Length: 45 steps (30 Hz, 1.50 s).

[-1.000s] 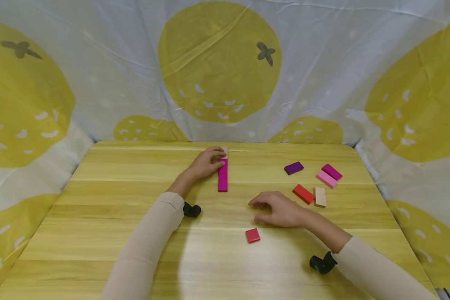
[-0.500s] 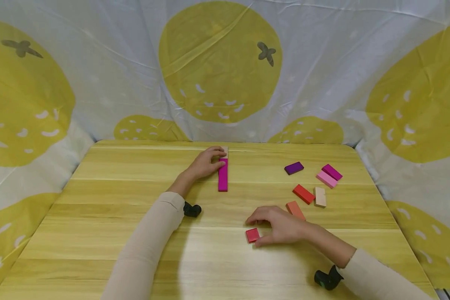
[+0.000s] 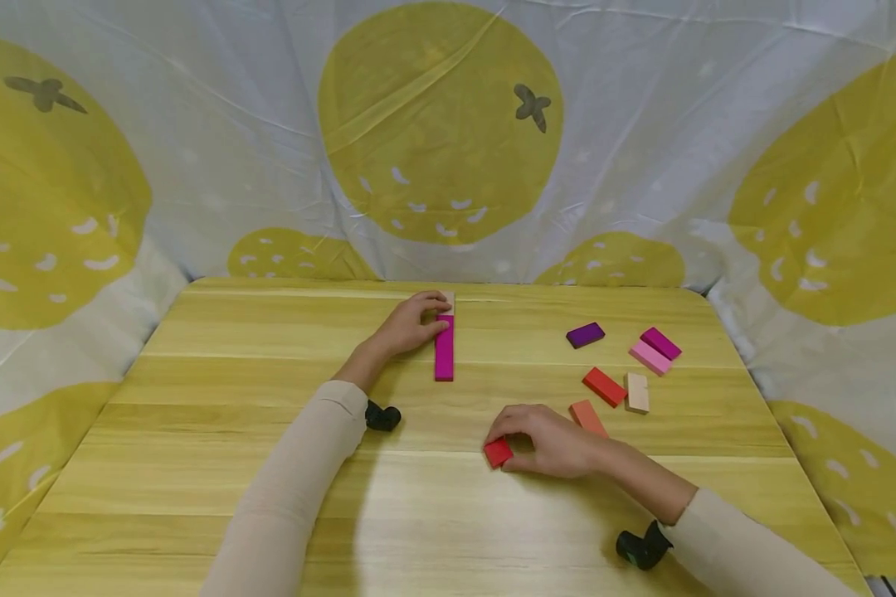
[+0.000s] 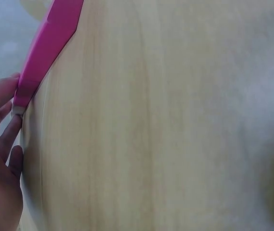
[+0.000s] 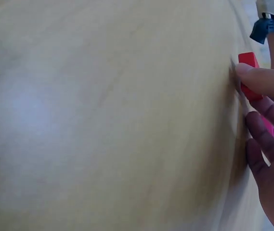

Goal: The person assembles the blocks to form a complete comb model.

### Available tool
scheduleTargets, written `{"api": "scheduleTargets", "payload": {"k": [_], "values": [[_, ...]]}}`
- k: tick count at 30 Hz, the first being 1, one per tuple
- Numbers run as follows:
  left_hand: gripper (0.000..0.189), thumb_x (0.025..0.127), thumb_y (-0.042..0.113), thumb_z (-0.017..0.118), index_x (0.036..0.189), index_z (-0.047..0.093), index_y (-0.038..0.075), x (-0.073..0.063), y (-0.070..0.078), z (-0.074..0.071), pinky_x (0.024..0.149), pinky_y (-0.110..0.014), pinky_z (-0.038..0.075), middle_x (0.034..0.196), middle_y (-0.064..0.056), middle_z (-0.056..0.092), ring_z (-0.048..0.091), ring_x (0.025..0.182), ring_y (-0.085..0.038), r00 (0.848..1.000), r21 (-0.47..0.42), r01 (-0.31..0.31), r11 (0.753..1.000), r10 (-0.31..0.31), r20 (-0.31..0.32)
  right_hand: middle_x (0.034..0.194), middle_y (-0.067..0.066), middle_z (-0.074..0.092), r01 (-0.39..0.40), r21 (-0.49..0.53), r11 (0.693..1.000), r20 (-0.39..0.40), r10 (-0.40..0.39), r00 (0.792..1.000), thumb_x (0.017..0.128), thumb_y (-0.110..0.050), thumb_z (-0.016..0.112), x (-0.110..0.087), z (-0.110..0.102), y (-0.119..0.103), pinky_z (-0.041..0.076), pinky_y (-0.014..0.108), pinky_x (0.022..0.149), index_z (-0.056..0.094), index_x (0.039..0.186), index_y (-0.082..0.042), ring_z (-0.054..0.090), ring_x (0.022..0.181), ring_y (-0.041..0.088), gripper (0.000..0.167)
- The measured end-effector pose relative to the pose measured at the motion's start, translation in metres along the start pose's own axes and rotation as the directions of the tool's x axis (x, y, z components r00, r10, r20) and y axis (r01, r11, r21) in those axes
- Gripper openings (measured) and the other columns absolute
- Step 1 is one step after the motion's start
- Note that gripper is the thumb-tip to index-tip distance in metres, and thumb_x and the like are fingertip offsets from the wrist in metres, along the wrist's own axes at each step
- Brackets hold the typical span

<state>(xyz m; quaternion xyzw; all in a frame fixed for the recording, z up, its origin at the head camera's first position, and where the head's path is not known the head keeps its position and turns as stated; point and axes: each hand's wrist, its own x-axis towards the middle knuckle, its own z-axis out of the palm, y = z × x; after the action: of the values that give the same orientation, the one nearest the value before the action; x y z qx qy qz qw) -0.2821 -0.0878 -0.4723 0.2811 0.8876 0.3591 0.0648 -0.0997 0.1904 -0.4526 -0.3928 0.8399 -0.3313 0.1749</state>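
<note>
My right hand [image 3: 548, 444] pinches a small red block [image 3: 498, 453] between thumb and fingertips, low over the table front; the right wrist view shows the thumb across this red block [image 5: 249, 72]. Whether the block touches the table I cannot tell. Farther back, my left hand [image 3: 409, 325] rests against a straight row, with a beige block [image 3: 449, 303] at the far end and a magenta strip [image 3: 444, 356] running toward me. In the left wrist view its thumb touches the magenta strip [image 4: 50, 43] and a fingertip meets the beige end [image 4: 18, 110].
Loose blocks lie on the right: purple [image 3: 586, 335], magenta [image 3: 661, 342], pink [image 3: 650, 356], red [image 3: 605, 387], beige [image 3: 638, 392] and orange [image 3: 588, 419], the last partly behind my right hand. A patterned cloth [image 3: 448, 257] hangs behind the table's far edge.
My right hand came down to the small red block, took it between thumb and fingers, and shifted it slightly away from me. The orange block came into view. My left hand stayed still.
</note>
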Motion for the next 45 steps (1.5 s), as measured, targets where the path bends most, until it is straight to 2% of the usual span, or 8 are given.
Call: {"api": "scheduleTargets", "payload": {"k": [16, 25, 29, 32, 35, 39, 42, 45], "values": [[0.038, 0.1, 0.015, 0.07, 0.134, 0.067, -0.003, 0.0, -0.003, 0.001, 0.119, -0.041, 0.032, 0.148, -0.015, 0.053, 0.044, 0.141, -0.032, 1.0, -0.002, -0.006, 1.0, 0.006, -0.019, 0.11, -0.007, 0.067, -0.039, -0.04, 0.998, -0.161, 0.032, 0.986, 0.091, -0.025, 0.084, 0.055, 0.0, 0.002, 0.052, 0.032, 0.091, 0.074, 0.119, -0.013, 0.061, 0.101, 0.01, 0.033], [0.037, 0.101, 0.014, 0.07, 0.134, 0.067, -0.003, -0.001, -0.001, 0.002, 0.119, -0.042, 0.033, 0.146, -0.015, 0.054, 0.045, 0.14, -0.032, 1.0, -0.008, -0.011, 1.0, 0.01, -0.023, 0.1, -0.005, 0.068, -0.096, -0.055, 0.994, -0.291, 0.076, 0.954, 0.083, -0.029, 0.091, 0.077, 0.012, 0.002, 0.054, 0.032, 0.083, 0.075, 0.109, -0.01, 0.062, 0.089, 0.01, 0.036], [0.037, 0.101, 0.014, 0.07, 0.134, 0.067, -0.003, -0.002, 0.0, 0.002, 0.118, -0.042, 0.034, 0.148, -0.015, 0.053, 0.045, 0.14, -0.032, 1.0, -0.022, -0.003, 1.0, 0.002, -0.019, 0.096, -0.005, 0.068, -0.161, -0.074, 0.984, -0.303, 0.132, 0.944, 0.082, -0.032, 0.091, 0.081, 0.018, 0.001, 0.053, 0.031, 0.079, 0.076, 0.108, -0.01, 0.061, 0.085, 0.01, 0.038], [0.038, 0.101, 0.014, 0.07, 0.135, 0.066, -0.003, -0.003, 0.001, 0.002, 0.118, -0.043, 0.035, 0.148, -0.015, 0.052, 0.045, 0.14, -0.033, 1.0, -0.032, 0.003, 0.999, -0.003, -0.016, 0.097, -0.006, 0.068, -0.176, -0.071, 0.982, -0.279, 0.15, 0.948, 0.081, -0.036, 0.091, 0.081, 0.018, 0.001, 0.054, 0.03, 0.08, 0.076, 0.112, -0.009, 0.062, 0.086, 0.009, 0.043], [0.038, 0.101, 0.014, 0.07, 0.136, 0.066, -0.002, -0.003, 0.001, 0.002, 0.118, -0.043, 0.035, 0.149, -0.015, 0.052, 0.045, 0.141, -0.033, 1.0, -0.036, 0.003, 0.999, -0.003, -0.014, 0.105, -0.005, 0.069, -0.124, -0.033, 0.992, -0.239, 0.113, 0.964, 0.085, -0.034, 0.088, 0.078, 0.012, 0.005, 0.054, 0.031, 0.087, 0.073, 0.122, -0.008, 0.063, 0.095, 0.01, 0.047], [0.04, 0.101, 0.015, 0.069, 0.137, 0.065, -0.001, -0.002, 0.002, 0.001, 0.118, -0.042, 0.034, 0.15, -0.014, 0.051, 0.043, 0.142, -0.032, 1.0, -0.035, 0.005, 0.999, -0.005, -0.007, 0.115, -0.002, 0.068, -0.001, 0.013, 1.0, -0.177, 0.004, 0.984, 0.094, -0.018, 0.079, 0.072, 0.003, 0.014, 0.053, 0.033, 0.092, 0.07, 0.133, -0.009, 0.062, 0.105, 0.013, 0.042], [0.04, 0.102, 0.016, 0.069, 0.138, 0.065, -0.001, -0.002, 0.002, 0.0, 0.118, -0.042, 0.034, 0.151, -0.013, 0.05, 0.043, 0.142, -0.032, 1.0, -0.031, 0.016, 0.999, -0.016, -0.002, 0.116, -0.001, 0.068, 0.066, 0.009, 0.998, -0.149, -0.064, 0.987, 0.097, -0.01, 0.074, 0.071, -0.001, 0.019, 0.053, 0.033, 0.09, 0.073, 0.132, -0.01, 0.062, 0.106, 0.015, 0.035], [0.039, 0.102, 0.017, 0.068, 0.138, 0.065, 0.0, -0.002, 0.001, 0.0, 0.118, -0.042, 0.035, 0.151, -0.013, 0.05, 0.044, 0.142, -0.031, 1.0, -0.028, 0.023, 0.999, -0.023, 0.0, 0.112, -0.002, 0.069, 0.078, 0.002, 0.997, -0.164, -0.077, 0.983, 0.098, -0.01, 0.074, 0.074, 0.0, 0.021, 0.054, 0.031, 0.087, 0.076, 0.126, -0.01, 0.063, 0.103, 0.013, 0.029]]}}
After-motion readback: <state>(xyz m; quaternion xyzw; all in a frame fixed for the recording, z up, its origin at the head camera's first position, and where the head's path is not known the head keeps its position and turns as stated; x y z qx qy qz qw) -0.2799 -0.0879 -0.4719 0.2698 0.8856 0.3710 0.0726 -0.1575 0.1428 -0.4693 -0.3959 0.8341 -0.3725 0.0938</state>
